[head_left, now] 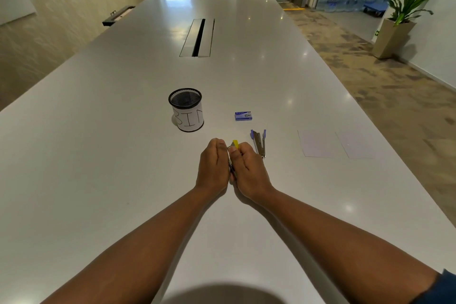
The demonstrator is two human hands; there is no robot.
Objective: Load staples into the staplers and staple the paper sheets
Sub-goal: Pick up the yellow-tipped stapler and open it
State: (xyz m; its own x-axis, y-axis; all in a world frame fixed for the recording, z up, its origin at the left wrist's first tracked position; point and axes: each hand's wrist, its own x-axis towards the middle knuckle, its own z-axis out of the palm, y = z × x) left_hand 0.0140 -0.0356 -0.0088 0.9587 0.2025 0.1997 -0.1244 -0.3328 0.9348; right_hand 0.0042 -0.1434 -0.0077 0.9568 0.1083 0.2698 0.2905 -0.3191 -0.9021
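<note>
You're gripping the yellow stapler with both your left hand and right hand — fingers curled round it. The blue stapler is lying open on the surface, just beside your right hand.

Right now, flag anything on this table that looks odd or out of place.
Little stands out. The blue stapler lies swung open beside the hands, fitting for loading. The two paper sheets overlap slightly askew. The staple box and mesh bin stand tidy.
</note>
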